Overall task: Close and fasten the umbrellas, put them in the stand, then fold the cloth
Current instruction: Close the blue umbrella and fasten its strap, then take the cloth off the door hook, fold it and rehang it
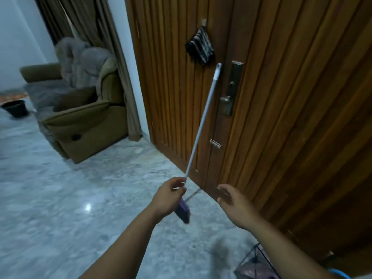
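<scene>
Left hand (171, 193): I had it clamped around the broom (201, 125) pole, low near the purple head.
Right hand (228, 197): fingers spread, holding nothing.
Broom: tilted toward the wooden door (291, 97).
Striped cloth (199, 46): hung on that door.

No readable text, label, brand, number or sign appears anywhere in this view. The wooden door (271, 97) carries no lettering on its panels. The metal lock plate (233, 87) on the door is bare of any legible marking, though the frame is soft enough that fine engraving might be lost. The dark striped cloth (199, 48) hanging on the door, up and to the left of the lock plate, shows only pale bands, not words. The pale broom handle (203, 121) leaning across the door and its purple head (183, 210) below show no print.
</scene>
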